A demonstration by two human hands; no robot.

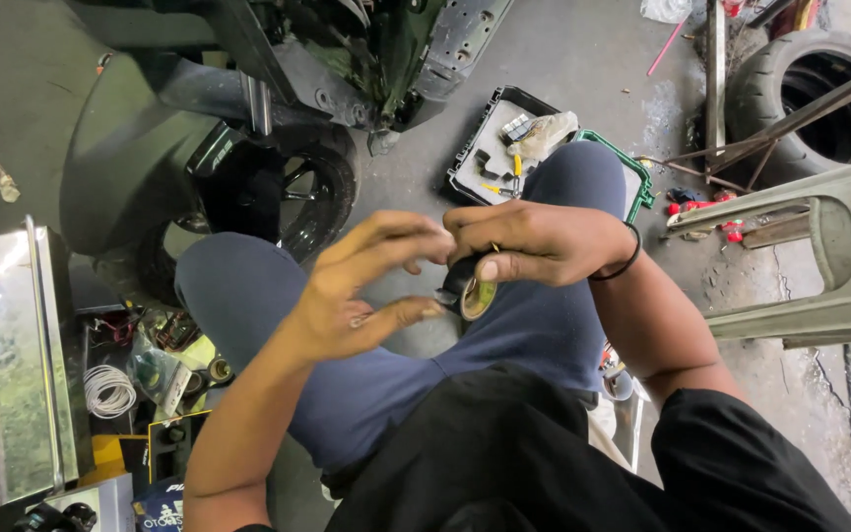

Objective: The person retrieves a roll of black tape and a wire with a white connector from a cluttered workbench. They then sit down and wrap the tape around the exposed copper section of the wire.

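Note:
My right hand [534, 241] grips a small roll of black tape [467, 289] with a yellowish core, held above my knees. My left hand [366, 286] is right beside it, fingers spread and thumb and forefinger pinching at the roll's edge. A black band circles my right wrist. Both hands hover over my lap in dark blue trousers.
A scooter's front wheel [297, 197] and body stand ahead on the concrete floor. A tray of small parts [504, 148] lies beyond my right knee. A tyre [819, 89] and a plastic stool [839, 256] are at the right. A metal box [12, 365] and clutter sit at the left.

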